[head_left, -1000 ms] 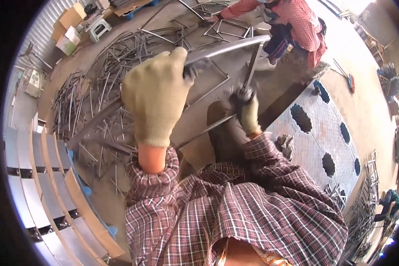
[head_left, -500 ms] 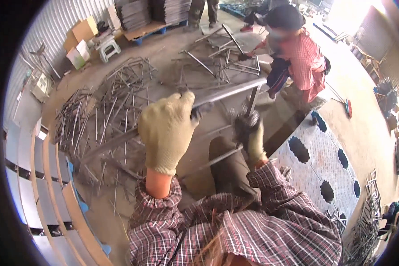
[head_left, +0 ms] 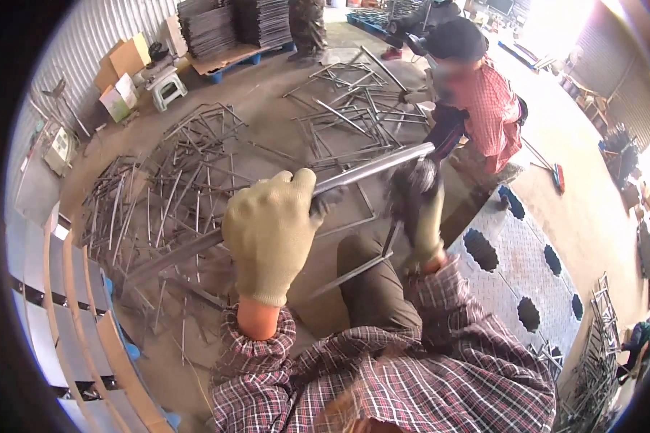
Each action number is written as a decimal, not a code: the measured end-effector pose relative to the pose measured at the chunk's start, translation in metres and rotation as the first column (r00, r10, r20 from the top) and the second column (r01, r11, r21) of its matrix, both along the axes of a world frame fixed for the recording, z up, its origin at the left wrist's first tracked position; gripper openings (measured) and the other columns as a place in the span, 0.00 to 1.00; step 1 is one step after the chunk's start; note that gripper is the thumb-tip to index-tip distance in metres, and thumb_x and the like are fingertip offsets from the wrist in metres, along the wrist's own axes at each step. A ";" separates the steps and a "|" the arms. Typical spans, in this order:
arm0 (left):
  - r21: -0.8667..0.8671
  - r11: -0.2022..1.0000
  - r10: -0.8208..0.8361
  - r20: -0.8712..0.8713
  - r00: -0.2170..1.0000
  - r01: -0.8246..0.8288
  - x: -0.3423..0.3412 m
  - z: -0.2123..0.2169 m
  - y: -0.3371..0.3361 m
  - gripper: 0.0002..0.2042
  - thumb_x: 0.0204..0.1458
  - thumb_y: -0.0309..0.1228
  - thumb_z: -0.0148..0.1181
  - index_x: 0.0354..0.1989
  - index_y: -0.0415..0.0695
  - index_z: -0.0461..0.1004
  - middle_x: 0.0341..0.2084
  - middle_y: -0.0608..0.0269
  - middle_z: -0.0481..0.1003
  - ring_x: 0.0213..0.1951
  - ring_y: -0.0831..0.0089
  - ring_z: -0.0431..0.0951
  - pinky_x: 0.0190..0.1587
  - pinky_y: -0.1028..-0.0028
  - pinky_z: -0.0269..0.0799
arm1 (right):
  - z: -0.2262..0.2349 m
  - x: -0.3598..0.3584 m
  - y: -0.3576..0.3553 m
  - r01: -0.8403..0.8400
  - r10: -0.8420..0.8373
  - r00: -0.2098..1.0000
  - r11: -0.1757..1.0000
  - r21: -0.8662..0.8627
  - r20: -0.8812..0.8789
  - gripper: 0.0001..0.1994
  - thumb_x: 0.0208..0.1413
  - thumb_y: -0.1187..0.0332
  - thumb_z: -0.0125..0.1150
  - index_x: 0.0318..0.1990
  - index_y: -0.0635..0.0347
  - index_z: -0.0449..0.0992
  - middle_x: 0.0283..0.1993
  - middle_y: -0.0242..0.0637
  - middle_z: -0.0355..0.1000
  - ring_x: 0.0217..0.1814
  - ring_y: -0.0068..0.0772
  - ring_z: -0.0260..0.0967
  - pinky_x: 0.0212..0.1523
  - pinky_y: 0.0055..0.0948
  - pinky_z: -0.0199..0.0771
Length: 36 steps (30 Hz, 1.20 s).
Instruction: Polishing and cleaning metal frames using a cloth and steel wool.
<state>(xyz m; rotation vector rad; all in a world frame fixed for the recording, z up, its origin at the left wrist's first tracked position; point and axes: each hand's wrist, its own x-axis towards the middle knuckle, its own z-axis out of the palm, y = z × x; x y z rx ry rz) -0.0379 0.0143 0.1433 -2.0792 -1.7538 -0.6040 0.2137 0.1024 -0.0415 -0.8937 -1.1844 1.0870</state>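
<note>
My left hand [head_left: 271, 234], in a pale yellow knitted glove, is closed round the long bar of a rectangular metal frame [head_left: 372, 166]. The frame is held up at a slant over my knee, its bar running from lower left to upper right. Close to the frame's right end is my right hand [head_left: 419, 195], gloved, with dark fingers smeared by motion. Whether it grips the frame or something else does not show. Below it, a thinner bar of the frame [head_left: 354, 274] crosses in front of my knee.
Tangled metal frames [head_left: 188, 173] lie on the floor ahead and left. A co-worker in a red checked shirt [head_left: 491, 115] bends over another frame pile [head_left: 354, 108]. To the right lies a metal plate with dark holes [head_left: 502, 281]; stacked panels [head_left: 58, 310] stand at left.
My right hand has shifted slightly right and up along the frame's right end, blurred. My left hand keeps its hold. The view has tilted a little, and the co-worker's arm has moved.
</note>
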 end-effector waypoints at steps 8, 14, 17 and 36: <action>0.013 0.999 -0.040 -0.002 0.999 0.040 0.000 -0.002 0.011 0.15 0.42 0.39 0.73 0.31 0.49 0.72 0.25 0.64 0.76 0.31 0.61 0.80 0.32 0.60 0.72 | -0.071 -0.045 -0.045 0.061 -0.255 0.895 0.881 -0.468 -0.365 0.16 0.71 0.56 0.49 0.56 0.55 0.70 0.40 0.32 0.71 0.39 0.28 0.72 0.35 0.29 0.77; 0.068 0.997 0.029 -0.023 0.999 -0.028 0.004 -0.011 0.006 0.14 0.44 0.41 0.71 0.33 0.50 0.74 0.27 0.63 0.76 0.32 0.58 0.80 0.32 0.59 0.72 | 0.018 0.004 0.008 0.064 -0.043 0.994 0.974 0.216 -0.102 0.16 0.64 0.73 0.58 0.58 0.60 0.67 0.41 0.35 0.73 0.35 0.26 0.70 0.30 0.28 0.75; 0.105 0.994 0.032 -0.017 0.999 -0.030 0.003 -0.015 0.008 0.13 0.45 0.39 0.70 0.35 0.50 0.75 0.28 0.63 0.77 0.32 0.59 0.80 0.31 0.60 0.72 | -0.012 -0.010 0.011 0.106 -0.093 0.983 0.992 0.069 -0.160 0.17 0.66 0.70 0.55 0.60 0.61 0.67 0.46 0.37 0.73 0.40 0.26 0.71 0.34 0.28 0.75; 0.080 0.995 0.057 -0.009 0.998 -0.056 0.003 0.001 0.020 0.16 0.42 0.39 0.74 0.34 0.50 0.74 0.29 0.65 0.78 0.34 0.61 0.81 0.36 0.61 0.74 | -0.085 -0.005 -0.043 -0.104 0.077 0.990 0.965 -0.240 -0.120 0.16 0.63 0.71 0.60 0.57 0.64 0.74 0.57 0.42 0.72 0.60 0.38 0.70 0.65 0.39 0.69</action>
